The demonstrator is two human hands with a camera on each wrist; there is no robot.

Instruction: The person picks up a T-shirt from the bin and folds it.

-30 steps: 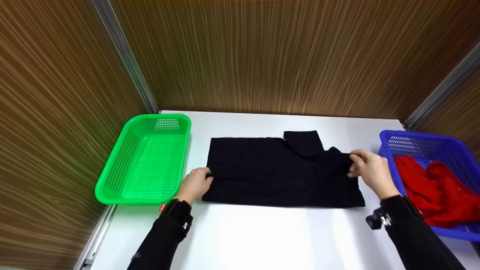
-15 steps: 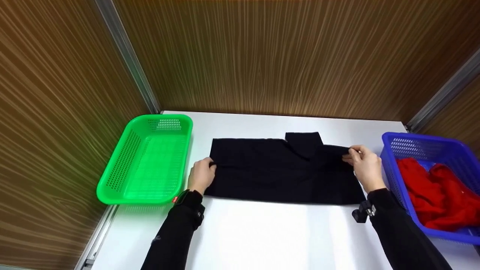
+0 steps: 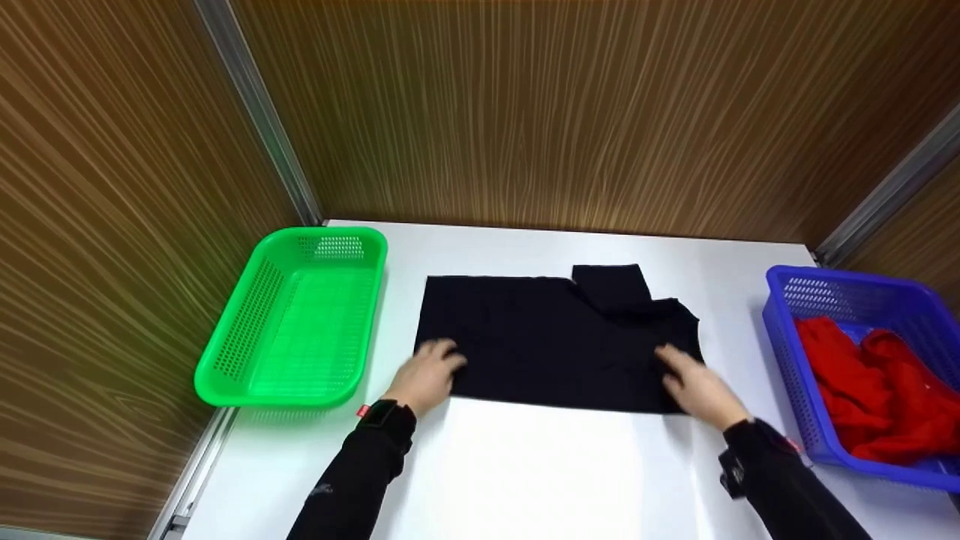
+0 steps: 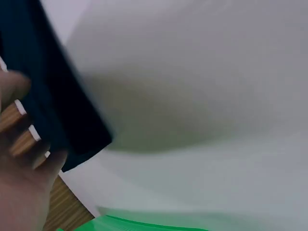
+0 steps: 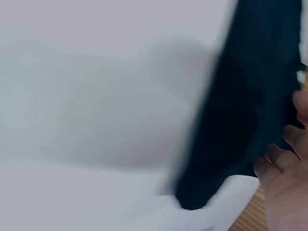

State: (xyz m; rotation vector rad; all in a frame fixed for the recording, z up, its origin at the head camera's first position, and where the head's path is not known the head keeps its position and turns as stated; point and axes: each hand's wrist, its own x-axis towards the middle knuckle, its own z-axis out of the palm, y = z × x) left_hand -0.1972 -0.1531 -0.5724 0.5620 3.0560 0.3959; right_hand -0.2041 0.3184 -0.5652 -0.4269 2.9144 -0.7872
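A black garment (image 3: 540, 341), folded into a long flat strip, lies across the white table, with a short squared flap (image 3: 611, 285) jutting from its far edge. My left hand (image 3: 427, 375) is over its lower left end; in the left wrist view the fingers are spread apart beside the dark cloth (image 4: 62, 91) and grip nothing. Over the lower right end is my right hand (image 3: 699, 386), slightly blurred, its fingers loosely bent. The right wrist view shows those fingers next to the cloth (image 5: 240, 115), without a pinch on it.
To the left stands a green perforated basket (image 3: 367, 330) with nothing in it. A blue basket (image 3: 784, 360) holding crumpled red cloth (image 3: 862, 390) stands on the right. Wood-grain panels (image 3: 510, 112) close off the back and sides of the white table (image 3: 540, 465).
Both hands have let go of the garment's ends and moved inward and toward the near edge. The top right corner, earlier pulled up, has dropped back and lies slightly rumpled.
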